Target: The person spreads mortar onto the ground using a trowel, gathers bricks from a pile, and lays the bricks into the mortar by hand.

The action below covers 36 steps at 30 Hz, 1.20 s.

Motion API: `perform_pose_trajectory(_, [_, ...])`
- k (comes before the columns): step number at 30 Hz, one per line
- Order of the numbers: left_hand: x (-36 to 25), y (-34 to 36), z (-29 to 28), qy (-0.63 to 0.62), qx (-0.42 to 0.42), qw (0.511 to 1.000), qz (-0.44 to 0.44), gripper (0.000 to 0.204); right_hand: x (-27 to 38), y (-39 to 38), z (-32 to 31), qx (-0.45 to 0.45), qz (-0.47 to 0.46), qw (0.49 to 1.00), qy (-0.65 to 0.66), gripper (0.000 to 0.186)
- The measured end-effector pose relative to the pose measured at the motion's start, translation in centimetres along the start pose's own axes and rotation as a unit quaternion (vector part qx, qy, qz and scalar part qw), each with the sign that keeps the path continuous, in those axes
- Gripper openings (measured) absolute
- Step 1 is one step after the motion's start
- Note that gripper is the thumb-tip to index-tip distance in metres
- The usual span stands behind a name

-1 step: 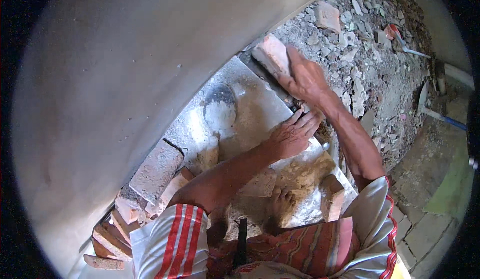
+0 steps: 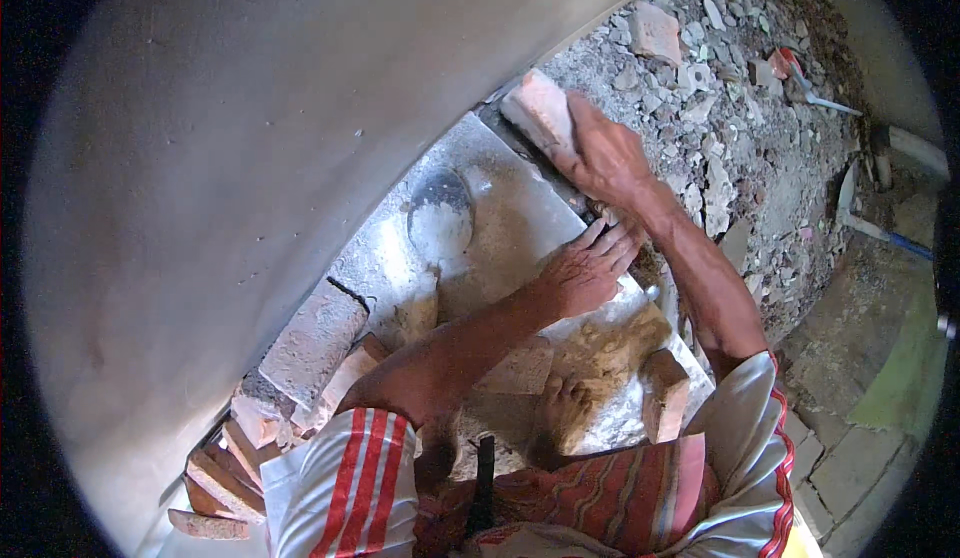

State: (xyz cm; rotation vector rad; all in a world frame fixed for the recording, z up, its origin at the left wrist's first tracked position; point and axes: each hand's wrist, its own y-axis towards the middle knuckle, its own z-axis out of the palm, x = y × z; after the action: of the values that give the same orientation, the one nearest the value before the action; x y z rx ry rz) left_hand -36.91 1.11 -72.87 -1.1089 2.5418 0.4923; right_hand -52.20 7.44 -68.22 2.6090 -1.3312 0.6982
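Note:
My right hand is closed round a pale, mortar-dusted brick. It holds the brick by its near end, just beyond the far edge of a grey slab and close to the wall. Fingers stretched out, my left hand lies over the slab's right edge, below my right wrist. Its fingertips reach a narrow dark gap there; what they touch is partly hidden. A rounded, grey-coated metal tool rests on the slab left of my hands.
The smooth wall slopes along the left. Broken rubble covers the ground at upper right, with a loose brick piece. Bricks are piled at lower left. Another brick stands near my bare foot. A blue-handled tool lies far right.
My right hand and the brick have shifted very slightly to the left. The left hand stays in place.

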Motion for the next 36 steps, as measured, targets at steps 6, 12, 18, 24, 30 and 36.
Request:
perform_pose_trajectory(6, [0.2,-0.4,0.4,-0.028,0.037,0.999,0.004,0.058,0.9,0.5,3.4,0.024,-0.017,0.999,-0.036,0.074])
perform_pose_trajectory(12, [0.6,-0.7,0.4,-0.017,0.0,1.0,0.006,0.053,1.4,0.9,2.7,0.003,-0.021,0.999,-0.027,0.075])
perform_pose_trajectory(18, [0.6,0.0,-0.5,-0.017,0.015,1.0,0.005,0.047,1.6,1.5,3.6,0.064,-0.014,0.996,-0.052,0.075])
perform_pose_trajectory(24, [0.9,0.9,-0.6,-0.079,0.062,0.994,0.047,0.044,0.8,2.0,3.1,0.101,0.047,0.992,-0.059,0.069])
perform_pose_trajectory(30, [1.9,0.0,-0.4,-0.1,0.078,0.991,0.04,0.045,0.3,0.5,4.5,-0.005,-0.051,0.997,-0.066,0.066])
perform_pose_trajectory(36, [1.4,0.1,-0.5,-0.081,0.142,0.986,0.026,0.047,-1.0,-0.4,6.0,-0.132,-0.09,0.986,-0.053,0.057])
